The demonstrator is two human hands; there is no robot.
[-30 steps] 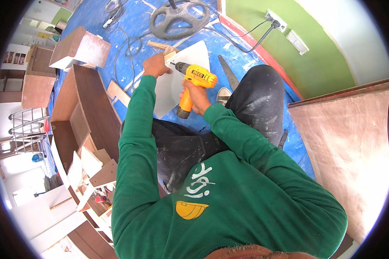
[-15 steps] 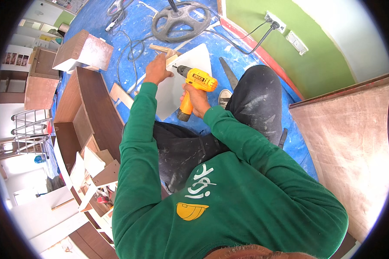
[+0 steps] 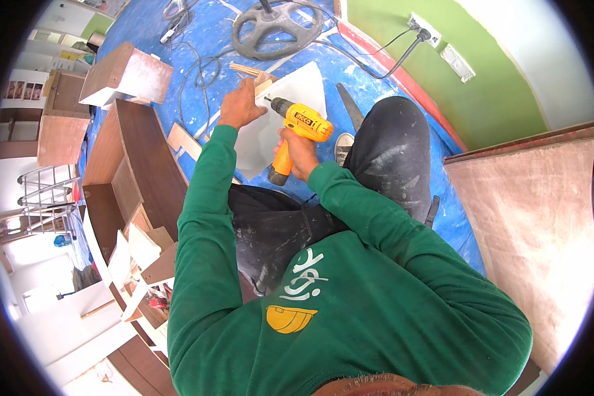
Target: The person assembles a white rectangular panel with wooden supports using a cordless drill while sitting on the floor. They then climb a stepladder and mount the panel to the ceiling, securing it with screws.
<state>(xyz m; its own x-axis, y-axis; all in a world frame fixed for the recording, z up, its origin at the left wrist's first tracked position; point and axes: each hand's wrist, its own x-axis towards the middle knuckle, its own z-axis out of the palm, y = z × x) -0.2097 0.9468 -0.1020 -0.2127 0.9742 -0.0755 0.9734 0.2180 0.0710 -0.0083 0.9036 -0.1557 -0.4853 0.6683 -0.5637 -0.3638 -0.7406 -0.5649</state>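
Barely shifted, drill (image 3: pixel 302 123) is above blue floor (image 3: pixel 204 30) near green wall (image 3: pixel 495 99).

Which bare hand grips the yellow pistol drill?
Right hand, holding the yellow pistol drill by its handle; left hand is off it, at the white flat panel.

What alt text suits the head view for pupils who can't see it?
A green-sleeved right hand grips a yellow drill over a white panel, with the left hand at the panel's edge. The floor is blue, spotted white.
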